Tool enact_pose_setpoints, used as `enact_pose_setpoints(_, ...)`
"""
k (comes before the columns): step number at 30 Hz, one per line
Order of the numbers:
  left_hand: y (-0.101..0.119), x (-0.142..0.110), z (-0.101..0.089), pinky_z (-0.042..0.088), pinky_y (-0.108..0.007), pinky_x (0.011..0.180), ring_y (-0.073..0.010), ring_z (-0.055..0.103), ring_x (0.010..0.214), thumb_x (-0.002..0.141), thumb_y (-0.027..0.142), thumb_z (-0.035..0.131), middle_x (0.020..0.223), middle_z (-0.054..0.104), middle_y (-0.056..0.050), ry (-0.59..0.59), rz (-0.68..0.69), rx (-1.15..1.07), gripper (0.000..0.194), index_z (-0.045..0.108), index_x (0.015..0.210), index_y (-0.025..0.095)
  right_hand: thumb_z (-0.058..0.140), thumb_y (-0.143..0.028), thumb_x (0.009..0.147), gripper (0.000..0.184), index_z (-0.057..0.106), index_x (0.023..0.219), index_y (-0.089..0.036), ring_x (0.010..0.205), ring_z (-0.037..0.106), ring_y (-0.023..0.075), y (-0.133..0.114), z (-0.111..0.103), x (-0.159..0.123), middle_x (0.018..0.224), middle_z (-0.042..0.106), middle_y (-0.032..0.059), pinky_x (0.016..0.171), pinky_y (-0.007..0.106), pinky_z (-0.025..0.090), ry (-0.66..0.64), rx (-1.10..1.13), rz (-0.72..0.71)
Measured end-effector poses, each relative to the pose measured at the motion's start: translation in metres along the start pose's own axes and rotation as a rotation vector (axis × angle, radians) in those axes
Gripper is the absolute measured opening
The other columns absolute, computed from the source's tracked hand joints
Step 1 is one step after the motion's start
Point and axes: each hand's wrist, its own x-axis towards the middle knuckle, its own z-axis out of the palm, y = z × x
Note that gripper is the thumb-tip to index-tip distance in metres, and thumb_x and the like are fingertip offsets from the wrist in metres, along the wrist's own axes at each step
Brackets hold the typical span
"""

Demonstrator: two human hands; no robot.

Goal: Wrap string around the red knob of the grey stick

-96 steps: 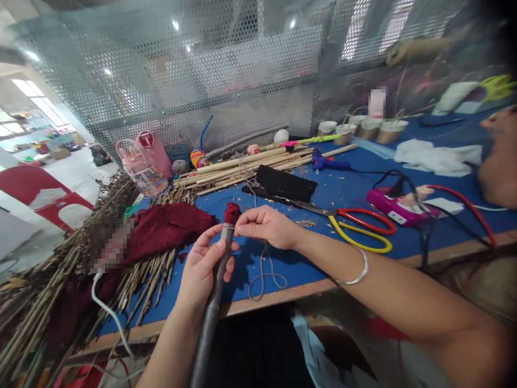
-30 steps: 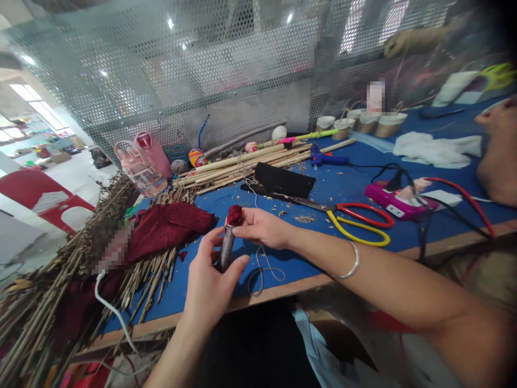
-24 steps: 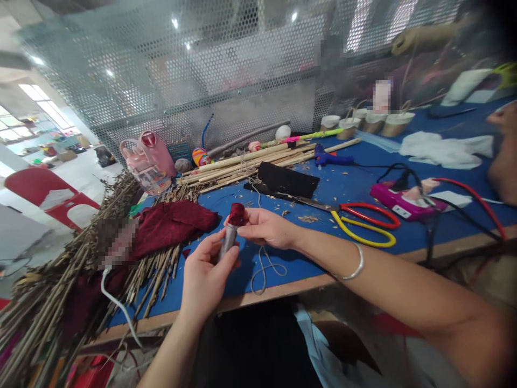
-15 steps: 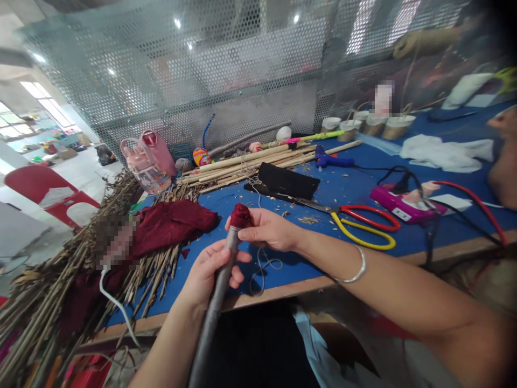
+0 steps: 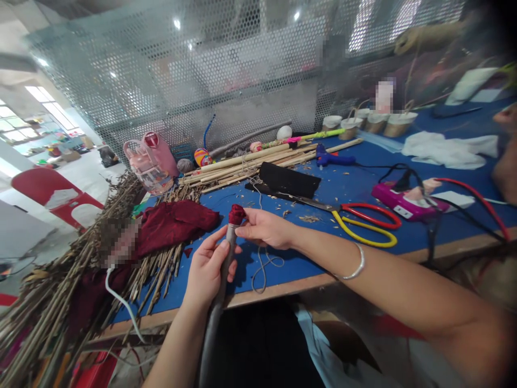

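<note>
Your L hand [image 5: 208,268] grips a long grey rod [image 5: 216,312] ctr-frame, R hand [image 5: 266,228] pinches, prob. thin grey string [image 5: 265,276]; pull taut.

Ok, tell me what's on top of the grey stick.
Bunched dark red fabric caps the grey stick, with grey cord wound just below. The stick's tip is hidden underneath.

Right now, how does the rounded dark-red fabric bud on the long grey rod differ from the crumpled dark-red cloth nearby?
The rounded dark-red fabric bud is small and tightly gathered; the crumpled dark-red cloth is larger and loosely spread. The bud tops the long grey rod in the left hand, while the cloth lies partly over brown twigs. Both are deep red.
</note>
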Motion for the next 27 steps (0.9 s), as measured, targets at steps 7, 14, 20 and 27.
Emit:
enact_pose_setpoints(7, 0.001, -0.003, 0.002, 0.047, -0.025, 0.049, -0.0135, 0.06, 0.05, 0.08, 0.045, 0.058, 0.079, 0.069, -0.006, 0.036, 0.025, 0.203, 0.043, 0.052, 0.111, 0.016, 0.071, -0.033, 0.073, 0.028, 0.054, 0.083, -0.013, 0.052, 0.042, 0.005, 0.004, 0.006, 0.003, 0.062, 0.05, -0.0061, 0.05, 0.02, 0.033, 0.099, -0.038, -0.098)
enact_pose_setpoints(14, -0.002, -0.039, 0.009, 0.047, -0.035, 0.081, -0.0223, 0.064, 0.088, 0.08, 0.031, 0.059, 0.1, 0.069, -0.01, 0.224, 0.414, 0.911, 0.04, 0.058, 0.119, 0.02, 0.074, -0.037, 0.068, 0.037, 0.053, 0.088, -0.015, 0.066, 0.056, 0.0092, 0.018, 0.05, -0.015, 0.077, 0.061, -0.0012, 0.064, 0.022, 0.044, 0.343, 0.009, -0.19)
enact_pose_setpoints(20, 0.0, -0.021, 0.005, 0.038, -0.02, 0.04, -0.0082, 0.049, 0.042, 0.071, 0.04, 0.068, 0.072, 0.065, -0.003, -0.151, 0.0, 0.282, 0.05, 0.06, 0.113, 0.014, 0.068, -0.044, 0.071, 0.036, 0.049, 0.084, -0.016, 0.047, 0.049, 0.0077, 0.022, 0.056, -0.022, 0.061, 0.057, -0.0043, 0.046, 0.02, 0.038, 0.499, -0.041, -0.139)
enact_pose_setpoints(27, 0.053, 0.036, 0.044, 0.032, -0.014, 0.036, -0.0031, 0.046, 0.044, 0.066, 0.04, 0.074, 0.077, 0.065, -0.002, -0.209, 0.116, 0.009, 0.039, 0.064, 0.095, 0.016, 0.063, -0.025, 0.08, 0.018, 0.049, 0.073, -0.015, 0.044, 0.041, 0.0056, -0.071, 0.016, 0.014, 0.054, 0.049, -0.0046, 0.042, 0.019, 0.033, 0.523, -0.313, -0.178)
